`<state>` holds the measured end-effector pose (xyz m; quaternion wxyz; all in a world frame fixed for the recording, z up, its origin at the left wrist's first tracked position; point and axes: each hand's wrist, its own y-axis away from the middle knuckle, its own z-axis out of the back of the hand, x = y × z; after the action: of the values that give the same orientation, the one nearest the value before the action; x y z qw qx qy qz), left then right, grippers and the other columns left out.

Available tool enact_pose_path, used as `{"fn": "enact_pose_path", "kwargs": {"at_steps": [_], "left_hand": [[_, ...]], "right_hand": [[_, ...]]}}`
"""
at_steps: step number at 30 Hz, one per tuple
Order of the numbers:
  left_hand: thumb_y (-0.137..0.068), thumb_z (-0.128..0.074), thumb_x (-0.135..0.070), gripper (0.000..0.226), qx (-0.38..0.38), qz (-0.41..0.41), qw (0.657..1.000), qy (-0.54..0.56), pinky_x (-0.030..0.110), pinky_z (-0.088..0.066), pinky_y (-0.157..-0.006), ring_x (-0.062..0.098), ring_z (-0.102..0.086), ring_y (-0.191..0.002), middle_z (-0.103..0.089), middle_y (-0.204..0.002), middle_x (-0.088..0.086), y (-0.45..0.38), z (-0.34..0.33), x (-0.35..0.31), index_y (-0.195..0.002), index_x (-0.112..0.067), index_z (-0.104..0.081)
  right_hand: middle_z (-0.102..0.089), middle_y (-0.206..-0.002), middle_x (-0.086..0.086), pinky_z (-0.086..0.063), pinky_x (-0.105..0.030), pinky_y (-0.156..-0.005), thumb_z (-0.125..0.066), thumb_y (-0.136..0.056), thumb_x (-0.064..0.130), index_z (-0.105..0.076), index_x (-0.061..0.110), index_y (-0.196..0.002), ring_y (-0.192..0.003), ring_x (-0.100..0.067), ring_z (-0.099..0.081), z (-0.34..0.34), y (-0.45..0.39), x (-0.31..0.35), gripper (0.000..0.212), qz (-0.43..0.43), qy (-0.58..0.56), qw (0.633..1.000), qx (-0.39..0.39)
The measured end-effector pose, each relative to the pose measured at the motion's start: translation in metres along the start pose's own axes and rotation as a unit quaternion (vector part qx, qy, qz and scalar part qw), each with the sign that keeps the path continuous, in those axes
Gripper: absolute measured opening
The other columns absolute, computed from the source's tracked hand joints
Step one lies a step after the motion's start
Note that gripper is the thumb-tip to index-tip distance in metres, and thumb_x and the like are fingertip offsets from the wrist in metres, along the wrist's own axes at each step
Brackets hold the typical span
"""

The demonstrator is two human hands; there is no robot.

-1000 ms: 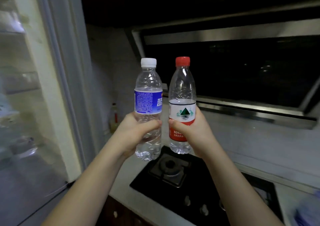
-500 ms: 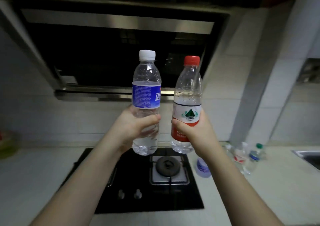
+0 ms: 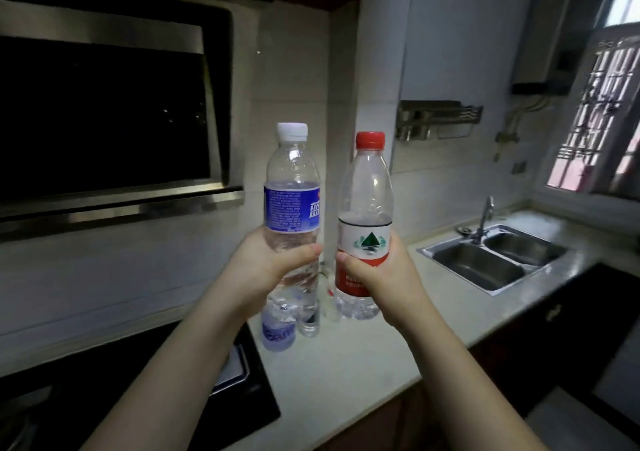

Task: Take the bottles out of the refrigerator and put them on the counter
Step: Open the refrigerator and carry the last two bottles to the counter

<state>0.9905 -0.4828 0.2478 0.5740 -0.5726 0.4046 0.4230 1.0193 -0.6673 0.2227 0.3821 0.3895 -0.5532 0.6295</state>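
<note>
done: we hold blue-label bottle [image 3: 292, 208] in left hand [image 3: 266, 270], red-cap bottle [image 3: 367, 222] in right hand [image 3: 384, 274]
left: set both on table [image 3: 381, 353], left of sink [image 3: 491, 260]

A home kitchen: range hood [image 3: 104, 115], black gas hob [image 3: 239, 398], steel double sink [image 3: 491, 260], tiled wall, pale counter [image 3: 346, 364].

Blue-label bottle [image 3: 292, 205]: clear plastic, white cap, upright, partly filled with clear liquid, held off the counter [image 3: 346, 364] by its lower body. Red-label bottle [image 3: 366, 229]: clear plastic, red cap, white and red label bearing a green triangle mark, upright, partly filled, also held clear of the counter. The two stand side by side, near each other but apart. Further bottles [image 3: 278, 333] stand on the counter behind them, largely hidden; one shows a pale blue label.
</note>
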Motion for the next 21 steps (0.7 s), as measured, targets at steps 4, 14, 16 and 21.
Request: {"fn": "enact_pose_path", "kwargs": {"at_steps": [4, 14, 16, 21], "left_hand": [[-0.065, -0.083, -0.016, 0.026, 0.020, 0.018, 1.000, 0.014, 0.031, -0.056, -0.068, 0.020, -0.073, -0.077, -0.076, -0.083, 0.006, -0.039, -0.064, 0.022, -0.089, -0.014, -0.072], [-0.060, -0.084, -0.025, 0.035, 0.061, 0.068, 0.996, 0.014, 0.042, -0.056, -0.079, 0.026, -0.073, -0.084, -0.076, -0.089, 0.009, -0.106, -0.186, 0.067, -0.092, -0.016, -0.072], [-0.061, -0.083, -0.027, 0.037, 0.060, 0.073, 0.995, 0.015, 0.041, -0.056, -0.078, 0.024, -0.073, -0.083, -0.076, -0.088, 0.006, -0.118, -0.203, 0.077, -0.094, -0.016, -0.071], [-0.060, -0.083, -0.030, 0.043, 0.050, 0.082, 0.995, 0.019, 0.050, -0.055, -0.087, 0.029, -0.073, -0.088, -0.076, -0.093, 0.007, -0.148, -0.235, 0.110, -0.100, -0.017, -0.071]], "right_hand": [[-0.073, -0.101, 0.000, -0.058, -0.024, -0.074, -0.084, -0.072, 0.015, -0.057, 0.022, -0.115, -0.090, -0.012, -0.071, 0.068, -0.024, -0.020, 0.051, -0.008, 0.011, 1.000, -0.022], [-0.072, -0.104, 0.004, -0.057, -0.025, -0.076, -0.081, -0.057, 0.039, -0.055, 0.029, -0.117, -0.093, -0.010, -0.071, 0.188, -0.060, -0.072, 0.066, -0.026, 0.020, 0.997, -0.063], [-0.071, -0.104, 0.009, -0.056, -0.020, -0.074, -0.081, -0.056, 0.043, -0.055, 0.033, -0.117, -0.093, -0.006, -0.070, 0.205, -0.065, -0.083, 0.067, -0.032, 0.026, 0.997, -0.068], [-0.071, -0.101, 0.018, -0.054, -0.012, -0.066, -0.082, -0.054, 0.046, -0.055, 0.037, -0.113, -0.091, -0.002, -0.070, 0.236, -0.081, -0.116, 0.065, -0.043, 0.023, 0.995, -0.082]]}}
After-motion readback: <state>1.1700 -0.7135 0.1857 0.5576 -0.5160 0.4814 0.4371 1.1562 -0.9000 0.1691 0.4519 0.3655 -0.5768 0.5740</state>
